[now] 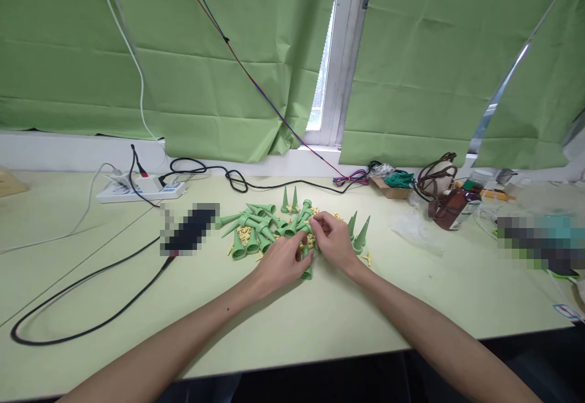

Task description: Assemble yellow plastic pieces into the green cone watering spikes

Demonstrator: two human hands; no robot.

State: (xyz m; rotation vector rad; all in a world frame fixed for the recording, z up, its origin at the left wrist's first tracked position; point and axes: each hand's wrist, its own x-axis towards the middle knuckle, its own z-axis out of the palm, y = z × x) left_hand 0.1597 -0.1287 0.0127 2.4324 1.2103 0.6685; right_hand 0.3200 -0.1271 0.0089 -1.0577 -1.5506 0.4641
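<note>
My left hand (287, 260) is closed around a green plastic cone (306, 274), whose wide end shows below my thumb. Just to its right, my right hand (336, 241) pinches with thumb and forefinger. A small yellow plastic piece (310, 221) seems to show at those fingertips, though it is partly hidden. Beyond both hands lies a pile of green cones (262, 227), mixed with small yellow pieces (244, 235). Two green cones (295, 200) stand upright at the back of the pile. Near my right wrist are more green cones (361, 238), points up.
A dark, blurred device (192, 229) on a black cable lies left of the pile. Behind it sits a white power strip (141, 189). At the right stand a small cardboard box (390, 188), a brown bottle (457, 206) and a clear plastic bag (418, 229).
</note>
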